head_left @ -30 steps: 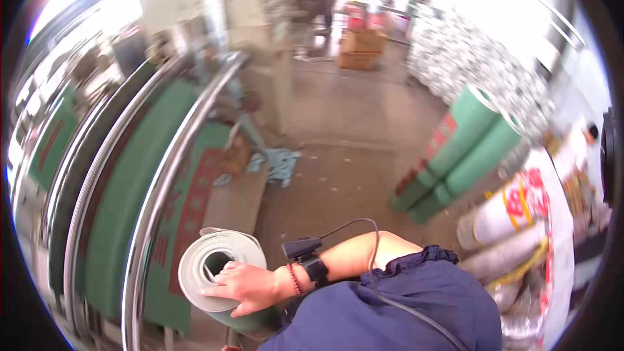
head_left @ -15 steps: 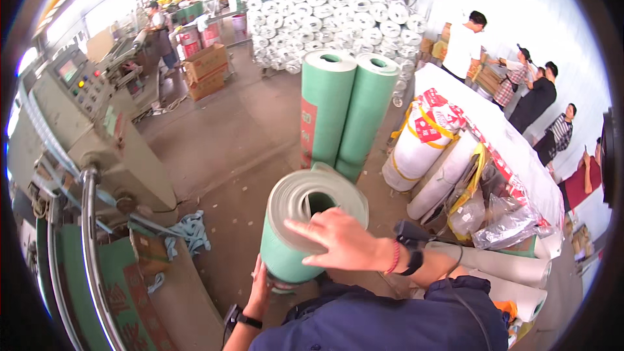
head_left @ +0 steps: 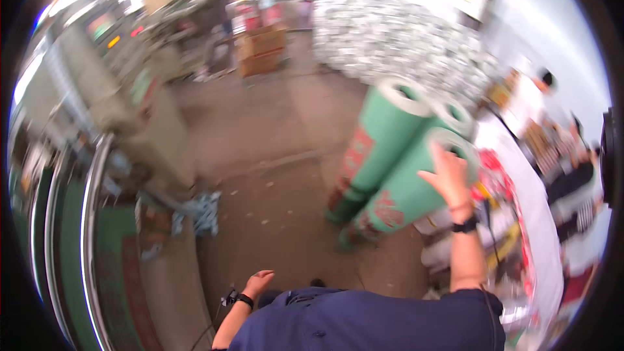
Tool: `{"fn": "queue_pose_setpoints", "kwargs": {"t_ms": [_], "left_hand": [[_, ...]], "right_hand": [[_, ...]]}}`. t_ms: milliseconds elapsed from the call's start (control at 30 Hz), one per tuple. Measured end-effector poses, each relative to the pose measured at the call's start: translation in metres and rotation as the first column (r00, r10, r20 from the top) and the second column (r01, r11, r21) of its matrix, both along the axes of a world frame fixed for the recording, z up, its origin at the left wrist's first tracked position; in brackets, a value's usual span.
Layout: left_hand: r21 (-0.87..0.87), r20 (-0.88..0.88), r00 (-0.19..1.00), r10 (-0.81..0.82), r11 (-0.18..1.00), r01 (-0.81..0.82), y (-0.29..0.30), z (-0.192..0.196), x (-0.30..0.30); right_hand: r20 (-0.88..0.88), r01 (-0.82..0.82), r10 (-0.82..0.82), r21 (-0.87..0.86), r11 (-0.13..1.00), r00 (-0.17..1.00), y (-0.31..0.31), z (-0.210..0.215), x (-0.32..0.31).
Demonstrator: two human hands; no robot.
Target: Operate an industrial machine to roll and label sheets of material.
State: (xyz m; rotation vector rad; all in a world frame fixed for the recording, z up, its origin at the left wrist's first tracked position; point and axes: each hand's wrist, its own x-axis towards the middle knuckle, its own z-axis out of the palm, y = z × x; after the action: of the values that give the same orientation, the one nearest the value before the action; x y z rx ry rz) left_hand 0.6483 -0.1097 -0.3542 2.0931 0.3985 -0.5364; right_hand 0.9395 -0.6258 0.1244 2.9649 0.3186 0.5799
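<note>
At one o'clock in our view the heap of silvery-white rolls [head_left: 403, 36] bulks largest, then the beige machine [head_left: 170, 149] at nine to ten. Around three o'clock three green rolls stand on end: the left roll [head_left: 385, 127], the rear roll [head_left: 443, 118] and the near roll [head_left: 403, 195], the one being handled. Smaller, the cardboard box [head_left: 263, 52] sits at eleven and blue rags [head_left: 207, 212] lie at eight. Our right hand [head_left: 448, 179], at three, is at the near roll's top, fingers spread wide, thumb apart. Our left hand [head_left: 260, 279], between six and seven, is well apart from the rolls, fingers loosely curled; we cannot tell whether they hold anything. We judge the step in hand to be settling the near roll beside its pair; the next move calls for a steadying palm until it balances. Blur hides whether our fingertips touch the rim, the rear roll's body is mostly covered, and the people [head_left: 572, 175] at three are smeared.
</note>
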Motion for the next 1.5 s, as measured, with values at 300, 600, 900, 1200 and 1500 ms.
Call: {"fn": "queue_pose_setpoints", "kwargs": {"t_ms": [300, 600, 900, 1200, 1500], "left_hand": [[-0.133, -0.383, -0.125, 0.915, -0.189, -0.973, 0.185, -0.082, -0.247], [-0.335, -0.569, -0.350, 0.744, -0.599, -0.727, 0.227, -0.083, -0.270], [-0.517, -0.412, -0.602, 0.684, -0.720, -0.463, 0.311, -0.165, -0.308], [-0.799, -0.403, -0.886, 0.229, -0.560, 0.219, 0.332, -0.132, -0.302], [-0.732, 0.185, -0.981, 0.050, -0.660, -0.171, 0.122, 0.006, -0.370]], "right_hand": [[-0.498, -0.197, 0.826, 0.810, 0.552, 0.264, 0.421, -0.175, 0.051], [-0.661, -0.593, 0.735, 0.656, 0.467, -0.153, 1.048, -0.438, -0.060], [-0.624, -0.559, 0.779, 0.668, 0.491, -0.061, 1.323, -0.568, -0.031], [-0.794, -0.159, 0.431, 0.535, 0.830, -0.429, 0.964, -0.378, 0.026], [-0.637, -0.199, 0.595, 0.747, 0.635, -0.490, 0.893, -0.184, 0.144]]}}
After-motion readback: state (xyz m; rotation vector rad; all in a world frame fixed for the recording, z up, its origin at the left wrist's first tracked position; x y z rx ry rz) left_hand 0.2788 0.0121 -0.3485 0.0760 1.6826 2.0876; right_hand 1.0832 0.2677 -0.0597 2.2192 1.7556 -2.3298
